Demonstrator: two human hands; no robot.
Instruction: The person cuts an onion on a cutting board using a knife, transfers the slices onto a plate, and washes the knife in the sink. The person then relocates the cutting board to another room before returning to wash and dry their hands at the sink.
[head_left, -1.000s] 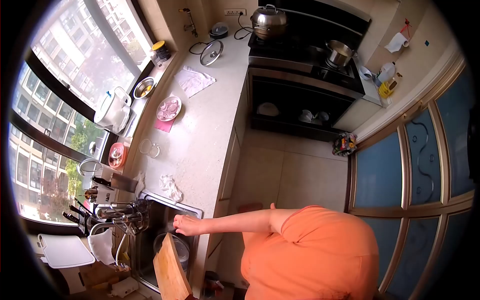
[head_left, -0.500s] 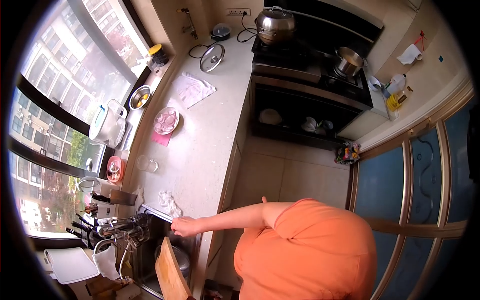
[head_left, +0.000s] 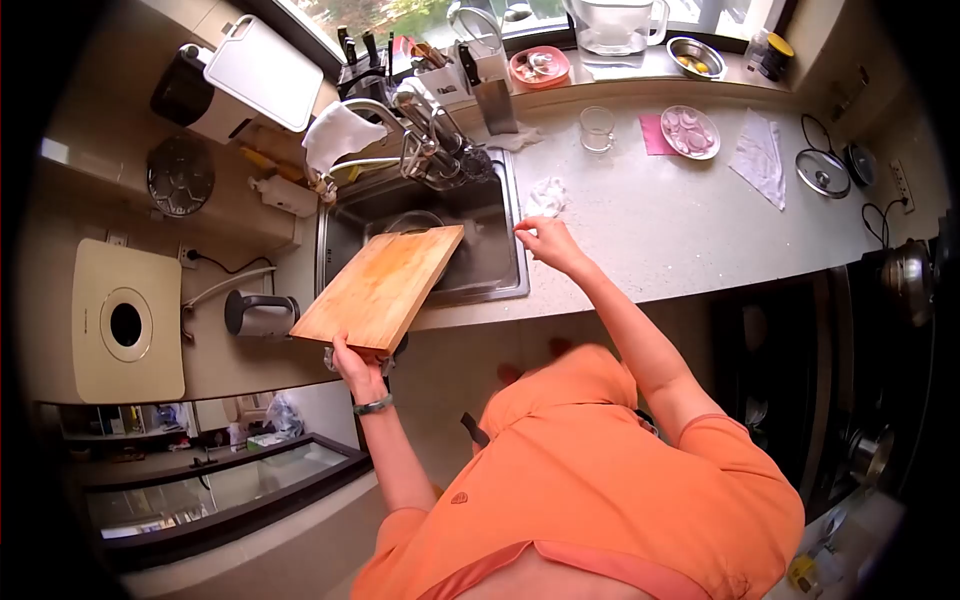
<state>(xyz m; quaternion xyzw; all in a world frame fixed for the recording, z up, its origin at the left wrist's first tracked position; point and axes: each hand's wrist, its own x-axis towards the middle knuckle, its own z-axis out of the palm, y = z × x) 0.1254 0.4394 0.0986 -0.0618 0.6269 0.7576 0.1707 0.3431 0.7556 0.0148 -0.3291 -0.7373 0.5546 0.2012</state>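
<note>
A thick wooden cutting board (head_left: 385,285) slants over the sink's front left part, its near end gripped by my left hand (head_left: 357,368). Behind the board, a clear round bowl or lid (head_left: 416,218) shows in part inside the steel sink (head_left: 480,291). My right hand (head_left: 550,245) is over the counter at the sink's right rim, with thumb and fingertips drawn together. Whatever may be between those fingertips is too small to make out. Just beyond it lies a crumpled white cloth or tissue (head_left: 548,198).
Behind the sink stand the faucet (head_left: 432,160), a cleaver (head_left: 494,107) and a knife block (head_left: 368,75). Along the counter to the right are a glass mug (head_left: 597,130), a plate of pink slices (head_left: 690,133), a cloth (head_left: 760,158) and a pot lid (head_left: 822,173). A kettle (head_left: 262,315) stands left.
My view has swung left from the stove toward the sink. My left hand, out of sight before, now shows holding the cutting board. My right hand remains near the crumpled white cloth.
</note>
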